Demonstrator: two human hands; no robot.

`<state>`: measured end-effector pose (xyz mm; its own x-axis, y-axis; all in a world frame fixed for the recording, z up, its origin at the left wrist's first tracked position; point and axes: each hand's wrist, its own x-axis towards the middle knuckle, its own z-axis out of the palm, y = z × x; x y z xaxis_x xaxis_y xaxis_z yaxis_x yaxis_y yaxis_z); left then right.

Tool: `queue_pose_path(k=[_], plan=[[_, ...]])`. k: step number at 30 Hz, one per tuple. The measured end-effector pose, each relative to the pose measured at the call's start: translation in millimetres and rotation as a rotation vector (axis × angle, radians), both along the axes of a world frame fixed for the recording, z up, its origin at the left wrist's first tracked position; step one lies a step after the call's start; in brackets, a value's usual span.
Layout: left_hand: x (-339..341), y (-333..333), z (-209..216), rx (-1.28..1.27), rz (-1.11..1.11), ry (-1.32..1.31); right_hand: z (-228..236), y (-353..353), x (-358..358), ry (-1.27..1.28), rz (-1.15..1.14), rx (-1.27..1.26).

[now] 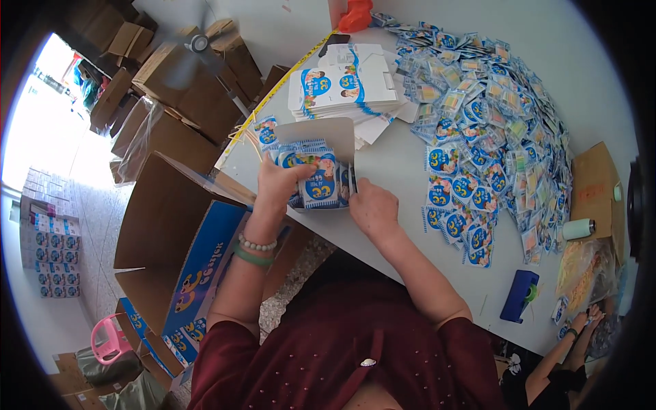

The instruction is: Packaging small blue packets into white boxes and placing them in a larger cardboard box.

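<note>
A small open cardboard box [342, 129] stands at the table's near-left edge, its pale flap raised at the back. Inside it, small blue-and-white packets [320, 186] are packed together. My left hand [275, 183] grips the box's left side, thumb laid across the packets; its other fingers are mostly hidden. At the box's right side, my right hand [374, 208] is curled with its fingertips on the edge. One loose packet [266, 128] lies just behind the box, at the left.
Flat printed cartons [342, 78] are stacked behind the box. A large heap of packets [478, 130] covers the table's right side. Nearer are a blue tape dispenser [519, 296] and a green bottle [579, 229]. A big open carton [178, 239] stands left; another person's hands [586, 320] work at lower right.
</note>
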<state>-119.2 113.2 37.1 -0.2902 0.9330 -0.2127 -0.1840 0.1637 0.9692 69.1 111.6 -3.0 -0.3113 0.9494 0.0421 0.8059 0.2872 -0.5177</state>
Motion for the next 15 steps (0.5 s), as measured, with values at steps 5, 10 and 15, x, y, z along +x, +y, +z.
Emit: queue_pose_path(k=[5, 10, 15], plan=[[29, 7, -7, 0.007, -0.023, 0.351, -9, -6, 1, 0.016, -0.045, -0.052], [35, 7, -4, -0.127, -0.024, 0.583, -14, -8, 6, 0.054, -0.021, -0.061], [35, 11, -25, -0.248, -0.031, 0.836, -17, -7, 10, 0.106, 0.005, -0.053]])
